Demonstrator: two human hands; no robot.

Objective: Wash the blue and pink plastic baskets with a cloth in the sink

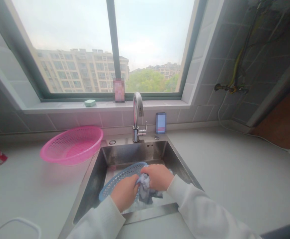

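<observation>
Gripping a crumpled pale-blue cloth (pixel 143 190), left hand (pixel 124 193) and right hand (pixel 157 176) close beside a blue plastic basket (pixel 117 178).

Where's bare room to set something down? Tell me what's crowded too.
Bare white countertop runs right of the stainless steel sink. More lies left, below the pink plastic basket. Crowded: the sink, with left hand, right hand, blue plastic basket, crumpled cloth.

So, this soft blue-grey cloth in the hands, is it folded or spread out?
Neither: the soft blue-grey cloth is bunched up, squeezed between the left hand and the right hand.
</observation>
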